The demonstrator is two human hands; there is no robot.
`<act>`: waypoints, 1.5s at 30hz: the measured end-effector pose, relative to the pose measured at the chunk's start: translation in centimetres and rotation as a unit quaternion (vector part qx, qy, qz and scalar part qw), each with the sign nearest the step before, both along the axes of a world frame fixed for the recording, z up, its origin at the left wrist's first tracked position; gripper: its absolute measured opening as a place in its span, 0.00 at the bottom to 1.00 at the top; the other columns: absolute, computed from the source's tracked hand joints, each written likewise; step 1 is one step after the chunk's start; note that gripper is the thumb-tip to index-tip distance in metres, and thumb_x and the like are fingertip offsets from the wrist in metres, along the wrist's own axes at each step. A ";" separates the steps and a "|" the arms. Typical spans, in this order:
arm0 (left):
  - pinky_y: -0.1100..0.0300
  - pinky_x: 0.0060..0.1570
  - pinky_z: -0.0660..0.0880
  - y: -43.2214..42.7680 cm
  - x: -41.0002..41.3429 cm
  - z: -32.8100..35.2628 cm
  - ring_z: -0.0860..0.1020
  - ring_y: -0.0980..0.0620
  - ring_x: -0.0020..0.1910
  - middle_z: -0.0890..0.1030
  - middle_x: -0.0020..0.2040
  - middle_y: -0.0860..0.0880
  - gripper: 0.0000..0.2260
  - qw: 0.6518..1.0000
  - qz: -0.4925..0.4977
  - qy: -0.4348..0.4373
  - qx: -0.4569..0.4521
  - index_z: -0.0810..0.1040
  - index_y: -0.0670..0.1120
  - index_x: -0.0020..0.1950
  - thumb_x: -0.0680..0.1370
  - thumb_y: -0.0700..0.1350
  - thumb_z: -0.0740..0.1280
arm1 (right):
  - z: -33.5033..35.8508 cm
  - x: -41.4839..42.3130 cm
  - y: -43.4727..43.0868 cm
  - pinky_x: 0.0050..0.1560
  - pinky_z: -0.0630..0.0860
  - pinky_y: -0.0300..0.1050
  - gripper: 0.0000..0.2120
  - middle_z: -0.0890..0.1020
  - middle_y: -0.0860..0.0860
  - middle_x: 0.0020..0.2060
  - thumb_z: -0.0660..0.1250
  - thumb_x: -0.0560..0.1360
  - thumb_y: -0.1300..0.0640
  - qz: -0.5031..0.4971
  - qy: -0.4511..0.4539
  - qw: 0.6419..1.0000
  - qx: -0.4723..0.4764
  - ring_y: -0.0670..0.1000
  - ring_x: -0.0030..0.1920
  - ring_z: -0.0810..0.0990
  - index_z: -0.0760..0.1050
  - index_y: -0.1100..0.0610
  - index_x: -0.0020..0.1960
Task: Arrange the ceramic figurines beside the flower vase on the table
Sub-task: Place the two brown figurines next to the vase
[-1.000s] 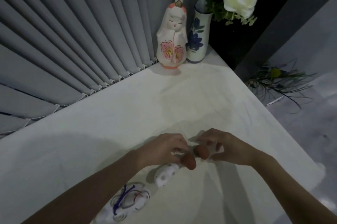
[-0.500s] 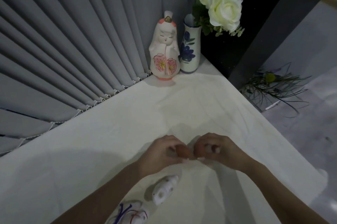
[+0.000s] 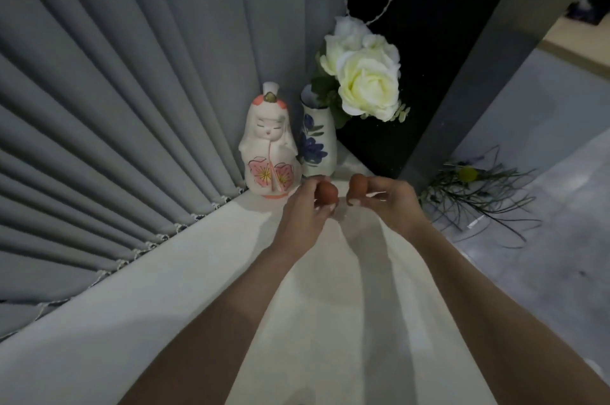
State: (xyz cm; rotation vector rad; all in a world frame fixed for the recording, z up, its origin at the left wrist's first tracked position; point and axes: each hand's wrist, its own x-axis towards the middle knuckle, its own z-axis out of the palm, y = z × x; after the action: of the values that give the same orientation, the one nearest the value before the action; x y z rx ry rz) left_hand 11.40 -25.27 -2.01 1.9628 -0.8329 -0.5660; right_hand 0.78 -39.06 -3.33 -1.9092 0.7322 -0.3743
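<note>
A white vase [image 3: 317,144] painted with blue flowers holds white roses [image 3: 364,84] at the table's far corner. A white doll figurine [image 3: 270,147] with pink blossoms stands upright just left of it, touching or nearly touching. My left hand [image 3: 305,213] grips a small reddish-brown figurine [image 3: 326,192] right in front of the doll and vase. My right hand [image 3: 388,200] pinches a second small reddish-brown figurine [image 3: 357,185] beside it. Both pieces hang just above the white table [image 3: 198,272].
Grey vertical blinds [image 3: 132,107] run along the table's left edge. A dark post [image 3: 475,81] stands right of the vase. On the floor to the right lie green stems with a yellow flower [image 3: 468,186].
Both hands lifted the two brown pieces from the near middle of the table and carried them forward to the vase. The spotted white figurine and the painted one near me have left the view.
</note>
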 end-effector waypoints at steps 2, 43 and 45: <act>0.44 0.56 0.77 -1.6 0.4 -0.7 0.77 0.41 0.56 0.76 0.53 0.43 0.19 0.999 -0.018 -0.035 0.012 0.68 0.41 0.64 0.74 0.32 0.64 | -0.3 0.7 -0.9 0.50 0.77 0.46 0.12 0.83 0.52 0.39 0.75 0.66 0.64 -0.010 0.016 1.000 -0.016 0.50 0.41 0.81 0.79 0.46 0.38; 0.54 0.73 0.62 3.9 0.4 -4.2 0.63 0.50 0.73 0.60 0.76 0.49 0.28 0.987 -0.026 0.141 0.069 0.57 0.51 0.74 0.77 0.36 0.63 | -2.8 -1.6 -0.3 0.40 0.77 0.29 0.25 0.77 0.52 0.52 0.70 0.71 0.65 -0.072 0.048 0.995 0.041 0.54 0.49 0.79 0.70 0.57 0.66; 0.57 0.72 0.61 7.4 -0.2 -3.2 0.63 0.54 0.72 0.63 0.75 0.50 0.27 0.987 -0.001 0.157 0.042 0.60 0.49 0.73 0.77 0.35 0.63 | -2.7 -3.1 1.3 0.43 0.75 0.34 0.25 0.76 0.50 0.55 0.71 0.70 0.60 -0.056 0.066 0.996 0.021 0.51 0.50 0.78 0.70 0.53 0.65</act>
State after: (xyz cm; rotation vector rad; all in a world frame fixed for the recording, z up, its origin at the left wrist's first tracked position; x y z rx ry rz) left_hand 11.16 -17.90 -5.18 1.8835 -0.6206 -0.8966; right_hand -2.34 -37.72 -6.04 -1.8715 0.9313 -0.3026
